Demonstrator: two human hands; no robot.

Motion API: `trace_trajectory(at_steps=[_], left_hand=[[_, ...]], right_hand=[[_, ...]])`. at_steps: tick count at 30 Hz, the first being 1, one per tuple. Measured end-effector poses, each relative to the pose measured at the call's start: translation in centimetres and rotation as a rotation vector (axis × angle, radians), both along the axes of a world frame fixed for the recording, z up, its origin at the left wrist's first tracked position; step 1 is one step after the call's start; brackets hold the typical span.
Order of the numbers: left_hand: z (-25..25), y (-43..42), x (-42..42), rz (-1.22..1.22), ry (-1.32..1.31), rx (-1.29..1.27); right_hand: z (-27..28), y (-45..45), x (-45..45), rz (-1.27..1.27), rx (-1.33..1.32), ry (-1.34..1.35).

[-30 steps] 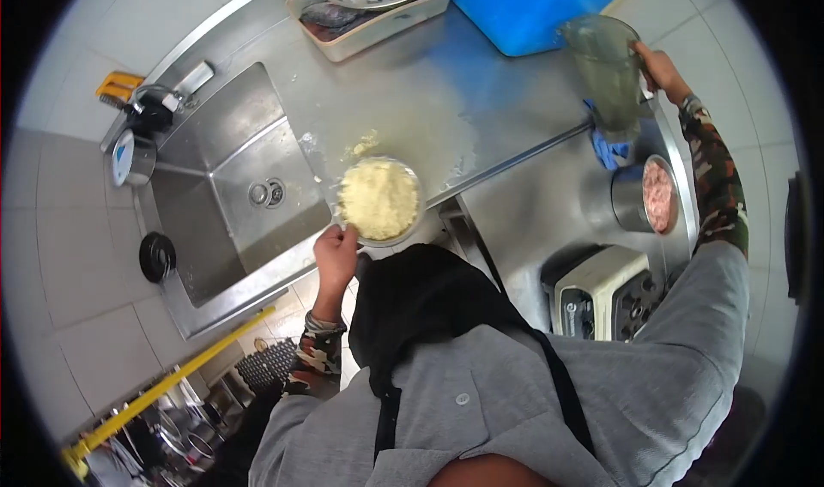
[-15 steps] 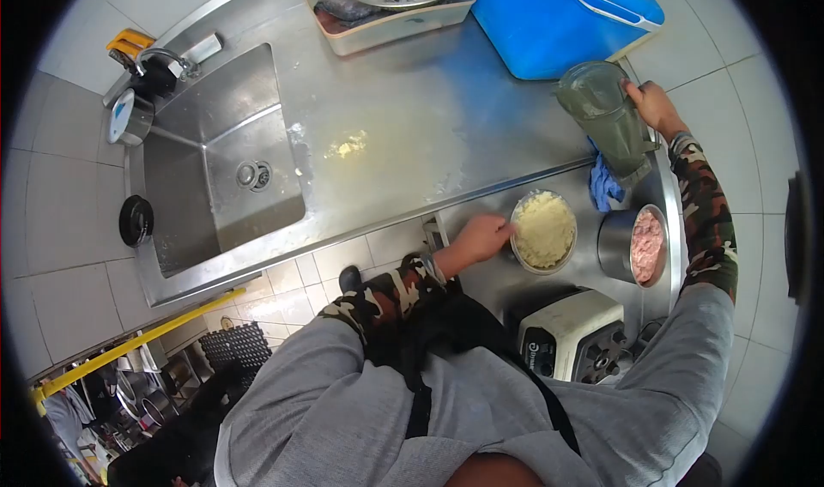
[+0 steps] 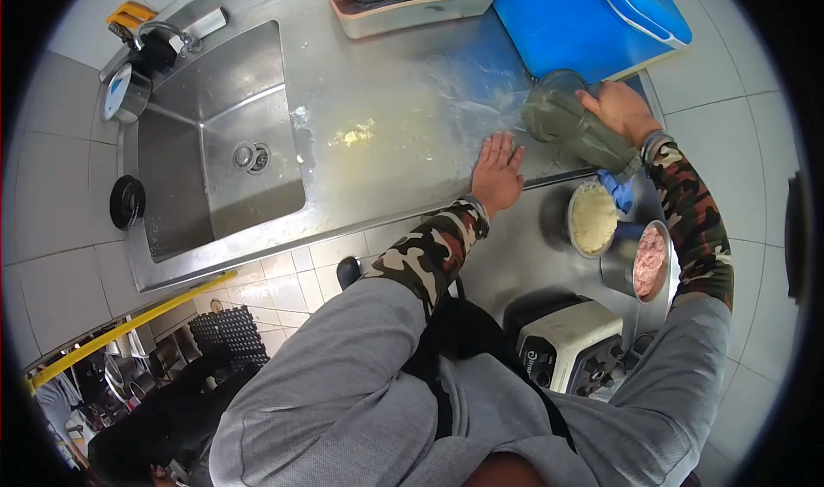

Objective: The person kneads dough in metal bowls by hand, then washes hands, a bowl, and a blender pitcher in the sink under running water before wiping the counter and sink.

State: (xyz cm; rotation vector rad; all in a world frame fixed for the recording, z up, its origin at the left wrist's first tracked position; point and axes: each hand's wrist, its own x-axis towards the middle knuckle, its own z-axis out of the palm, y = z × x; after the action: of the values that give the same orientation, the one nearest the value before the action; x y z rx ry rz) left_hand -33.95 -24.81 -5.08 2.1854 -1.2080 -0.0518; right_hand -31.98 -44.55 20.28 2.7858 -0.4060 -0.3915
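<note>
My right hand (image 3: 622,111) grips a cloudy greenish blender jar (image 3: 577,128) by its handle side, tilted over the right part of the steel counter, below a blue cooler. My left hand (image 3: 498,174) lies flat with fingers stretched on the counter's front edge, holding nothing. Glossy wet streaks (image 3: 476,88) cover the counter left of the jar. Just right of my left hand, on the lower steel surface, stands a bowl of pale yellow mash (image 3: 593,218). Beside it is a metal pot of pink minced meat (image 3: 650,262), leaning toward its side. A blue cloth (image 3: 616,190) lies behind the bowl.
The blue cooler (image 3: 584,28) and a tub (image 3: 412,19) with fish and a metal bowl stand at the back. A sink (image 3: 215,144) with a faucet (image 3: 167,32) is on the left. A blender base (image 3: 571,337) sits near my body. Yellow crumbs (image 3: 354,133) lie on the counter.
My left hand has moved from beside the mash bowl up to the counter and opened flat. The mash bowl sits farther right, nearer the meat pot. The jar has tipped and shifted left; wet streaks appeared.
</note>
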Motion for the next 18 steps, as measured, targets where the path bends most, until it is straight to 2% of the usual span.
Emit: trace_trajectory(at_steps=[2, 10, 13, 16, 18], left_hand=[[0.4, 0.6, -0.1, 0.046, -0.004, 0.047], [2.7, 7.4, 3.0, 0.055, -0.001, 0.267], [2.7, 10.9, 4.6, 0.043, -0.024, 0.284], [1.5, 14.9, 6.4, 0.103, -0.099, 0.188], [1.4, 18.0, 8.5, 0.181, -0.1, 0.231]], right_hand=[[0.3, 2.5, 1.2, -0.108, 0.061, 0.113], [-1.8, 9.9, 6.5, 0.097, 0.072, 0.208], [-2.0, 12.7, 8.4, 0.164, 0.067, 0.235], [-1.2, 15.7, 10.2, 0.216, 0.056, 0.235], [-0.7, 16.8, 11.0, 0.251, 0.046, 0.238]])
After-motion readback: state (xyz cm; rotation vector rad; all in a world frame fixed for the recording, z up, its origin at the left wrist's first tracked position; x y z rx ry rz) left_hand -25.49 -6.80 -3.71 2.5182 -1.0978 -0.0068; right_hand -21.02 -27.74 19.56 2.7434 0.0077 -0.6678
